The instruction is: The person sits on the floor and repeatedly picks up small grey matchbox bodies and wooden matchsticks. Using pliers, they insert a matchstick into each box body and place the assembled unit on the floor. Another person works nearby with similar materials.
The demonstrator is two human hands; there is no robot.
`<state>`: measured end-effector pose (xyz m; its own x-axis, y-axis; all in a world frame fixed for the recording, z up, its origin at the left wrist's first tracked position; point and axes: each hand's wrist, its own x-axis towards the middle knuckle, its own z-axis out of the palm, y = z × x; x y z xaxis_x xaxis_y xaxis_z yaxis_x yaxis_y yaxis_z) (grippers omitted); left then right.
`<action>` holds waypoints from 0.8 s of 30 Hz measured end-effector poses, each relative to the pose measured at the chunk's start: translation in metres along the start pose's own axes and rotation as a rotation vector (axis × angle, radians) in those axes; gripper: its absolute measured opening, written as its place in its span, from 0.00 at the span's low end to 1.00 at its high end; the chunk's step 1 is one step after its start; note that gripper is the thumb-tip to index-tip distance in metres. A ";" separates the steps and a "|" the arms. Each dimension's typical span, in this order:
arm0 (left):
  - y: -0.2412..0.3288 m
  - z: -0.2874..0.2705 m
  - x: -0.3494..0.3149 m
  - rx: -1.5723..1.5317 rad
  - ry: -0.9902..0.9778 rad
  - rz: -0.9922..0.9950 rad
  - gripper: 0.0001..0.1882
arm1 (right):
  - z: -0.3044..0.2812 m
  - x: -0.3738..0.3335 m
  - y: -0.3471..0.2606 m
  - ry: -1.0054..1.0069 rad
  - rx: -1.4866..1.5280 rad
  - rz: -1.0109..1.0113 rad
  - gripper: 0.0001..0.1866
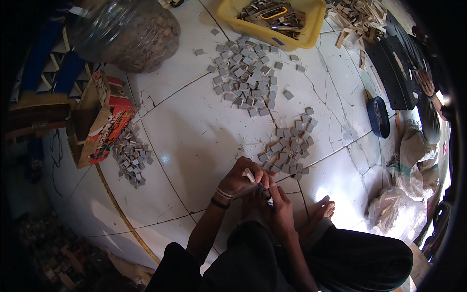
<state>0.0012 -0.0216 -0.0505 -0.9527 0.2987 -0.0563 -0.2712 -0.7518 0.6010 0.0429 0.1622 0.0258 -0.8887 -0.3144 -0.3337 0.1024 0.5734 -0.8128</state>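
right below you, close to the lower edge, your bare foot rests on the tiles beside your dark trouser leg. your right hand curls closed around a small dark thing with a shiny bit near its lower end, mostly hidden by your fingers and too small to name. your left hand, with a pale band and a dark one at the wrist, meets it from the other side, fingers pinched shut on a small pale piece that sticks up between them. just beyond your hands, a loose heap of small grey squares lies on the white tiled floor. over to the left, another heap sits against a red cardboard box, while off to the right is a dark blue oval dish. farther out spreads the largest heap, and behind it stands a yellow basin full of mixed bits, between a bulging clear plastic bag on the left and scattered wood scraps on the right.
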 end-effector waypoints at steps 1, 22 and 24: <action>0.000 -0.001 0.000 0.003 -0.006 -0.008 0.15 | 0.000 0.000 0.001 0.002 0.006 0.003 0.30; -0.011 -0.004 0.003 -0.246 0.130 0.088 0.12 | -0.013 0.005 0.006 0.020 0.528 0.141 0.26; -0.019 0.003 0.001 -0.221 0.189 0.088 0.12 | -0.015 0.007 0.008 0.035 0.527 0.114 0.24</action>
<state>0.0057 -0.0052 -0.0596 -0.9770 0.1274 -0.1713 -0.1897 -0.8860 0.4231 0.0310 0.1762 0.0244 -0.8722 -0.2420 -0.4252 0.4015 0.1427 -0.9047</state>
